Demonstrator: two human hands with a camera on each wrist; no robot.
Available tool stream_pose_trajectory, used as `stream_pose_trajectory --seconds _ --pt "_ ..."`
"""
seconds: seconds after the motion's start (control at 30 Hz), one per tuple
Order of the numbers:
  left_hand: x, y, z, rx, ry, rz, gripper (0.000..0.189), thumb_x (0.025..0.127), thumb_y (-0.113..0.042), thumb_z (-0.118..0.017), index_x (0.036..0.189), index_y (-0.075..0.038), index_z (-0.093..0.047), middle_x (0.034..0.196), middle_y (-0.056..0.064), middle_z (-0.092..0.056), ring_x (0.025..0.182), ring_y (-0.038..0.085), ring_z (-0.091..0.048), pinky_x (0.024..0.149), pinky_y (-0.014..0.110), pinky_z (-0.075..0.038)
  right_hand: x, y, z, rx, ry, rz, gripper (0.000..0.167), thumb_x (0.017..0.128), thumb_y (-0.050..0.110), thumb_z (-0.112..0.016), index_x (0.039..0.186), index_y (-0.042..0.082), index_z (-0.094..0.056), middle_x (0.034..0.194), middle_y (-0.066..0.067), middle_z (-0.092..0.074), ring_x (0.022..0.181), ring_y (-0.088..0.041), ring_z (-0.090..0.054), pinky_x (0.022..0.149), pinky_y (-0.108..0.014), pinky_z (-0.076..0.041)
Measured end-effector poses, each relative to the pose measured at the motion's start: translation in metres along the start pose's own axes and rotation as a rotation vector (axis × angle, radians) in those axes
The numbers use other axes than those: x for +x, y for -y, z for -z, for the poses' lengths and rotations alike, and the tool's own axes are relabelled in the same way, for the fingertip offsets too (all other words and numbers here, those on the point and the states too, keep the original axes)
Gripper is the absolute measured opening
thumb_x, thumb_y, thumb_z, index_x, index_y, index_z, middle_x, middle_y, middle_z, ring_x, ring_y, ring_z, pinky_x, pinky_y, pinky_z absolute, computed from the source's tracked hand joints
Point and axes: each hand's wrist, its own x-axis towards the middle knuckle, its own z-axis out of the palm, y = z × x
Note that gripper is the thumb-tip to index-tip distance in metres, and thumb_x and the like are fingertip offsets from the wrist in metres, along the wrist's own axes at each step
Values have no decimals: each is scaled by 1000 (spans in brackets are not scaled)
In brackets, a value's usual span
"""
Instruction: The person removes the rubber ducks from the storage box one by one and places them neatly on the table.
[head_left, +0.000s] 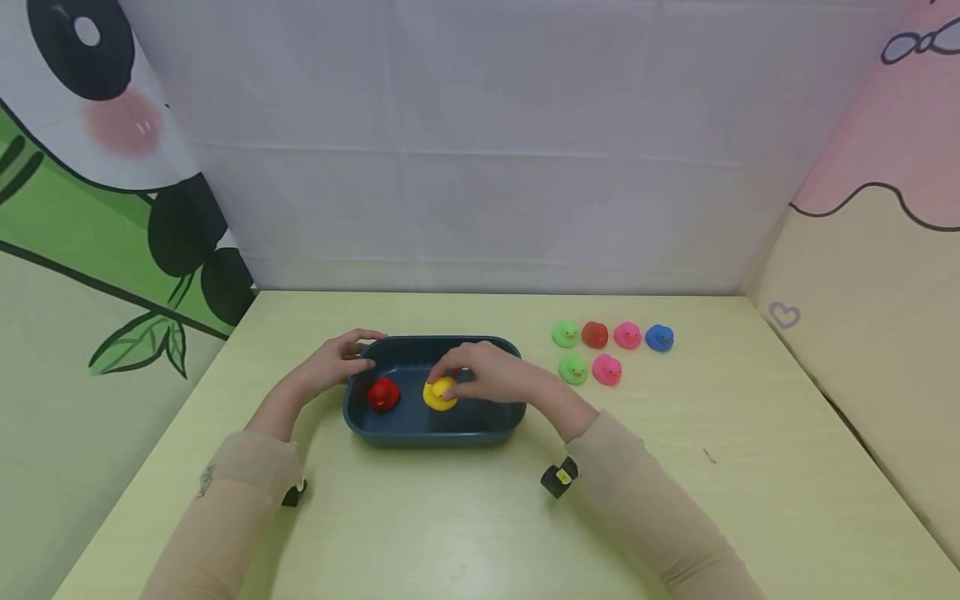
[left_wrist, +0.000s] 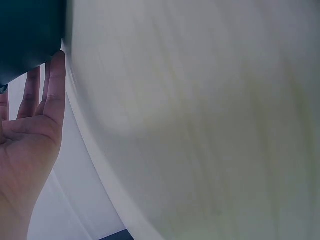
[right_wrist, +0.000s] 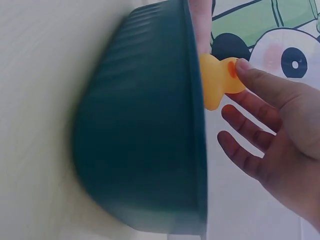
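A dark blue-green rectangular basin (head_left: 435, 438) stands on the table. Inside it, toward the left end, lies a red rubber duck (head_left: 383, 394). My right hand (head_left: 491, 372) pinches a yellow rubber duck (head_left: 439, 394) by the head between thumb and fingers, above the basin's middle. The right wrist view shows that yellow duck (right_wrist: 212, 80) just over the rim, with the other fingers spread loosely. A small red patch shows behind the right fingers, mostly hidden. At the basin's left end my left hand (head_left: 330, 365) touches the rim and outer wall, its fingers (left_wrist: 56, 85) fairly straight.
Right of the basin, several rubber ducks lie in two rows: green ducks (head_left: 573, 368), a red duck (head_left: 595, 335), pink ducks (head_left: 607, 369) and a blue duck (head_left: 660, 337). A white cloth wall (head_left: 480, 217) rises behind the table (head_left: 405, 525), with printed panels at both sides.
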Motion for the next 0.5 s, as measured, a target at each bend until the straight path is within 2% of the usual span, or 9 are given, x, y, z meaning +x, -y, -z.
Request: stream_pose_trajectory --seconds 0.17,0.5 --pt "7 14 2 2 -4 -4 48 95 -24 -57 140 -23 -40 148 23 -30 134 46 -30 91 58 -45 -10 2 9 5 -20 -20 29 87 19 -69 115 15 -65 112 3 -64 96 -12 -57 87 -31 -51" --pt "6 14 2 -27 -3 -26 47 94 -25 -59 138 -24 -43 149 21 -31 136 43 -28 92 59 -44 -32 4 26 4 -65 -34 29 85 19 -70 114 15 -65 110 3 -63 97 -10 -57 85 -27 -52"
